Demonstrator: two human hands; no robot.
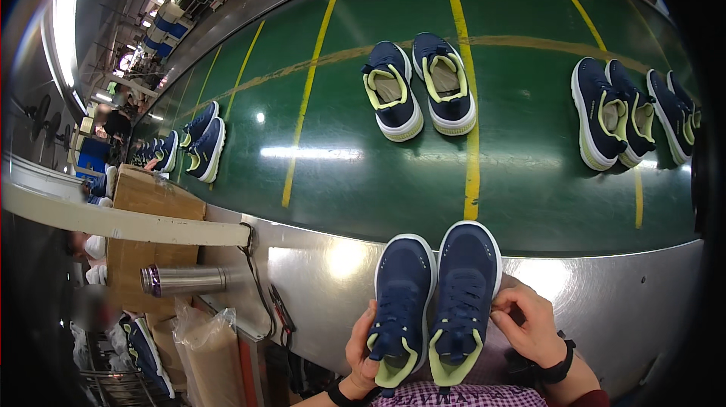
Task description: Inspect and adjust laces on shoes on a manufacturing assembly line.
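Two navy lace-up sneakers with white soles and pale green linings stand side by side in front of me, toes pointing away. My left hand [361, 348] is wrapped round the outer side of the left sneaker [404, 286], near its heel opening. Beside the right sneaker [467, 286] is my right hand [529, 324], its thumb and index finger closed together against the sole's outer edge. Another finger of that hand reaches toward the shoe's underside. Whether anything small sits in this pinch is hidden. Both wrists wear black bands.
Beyond a metal ledge [318, 263] runs a green belt [363, 187] with yellow lines. It carries more navy pairs: a middle pair [412, 97], several shoes right [605, 112] and left [206, 150]. At left are a steel flask [193, 280], a cardboard box [155, 195] and red-handled cutters [280, 309].
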